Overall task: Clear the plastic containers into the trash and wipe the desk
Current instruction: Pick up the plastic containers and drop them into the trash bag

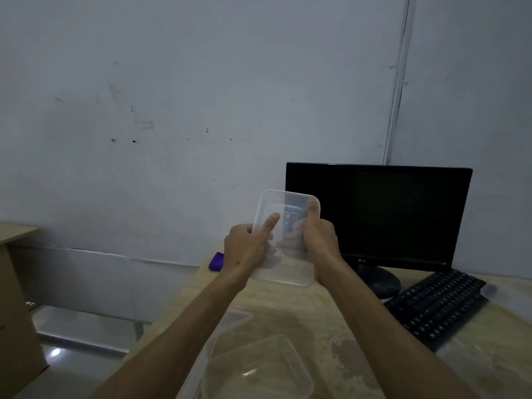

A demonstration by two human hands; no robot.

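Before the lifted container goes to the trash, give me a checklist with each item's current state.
1. Clear container gripped by left hand and right hand: ok.
2. Container lifted off the desk: ok.
3. Container empty: cannot tell.
4. Trash bin located: not ok, none in view.
5. Other containers remain on the desk: not ok, to be cleared.
6. Wiping cloth at hand: cannot tell; only a purple object at the desk's far edge.
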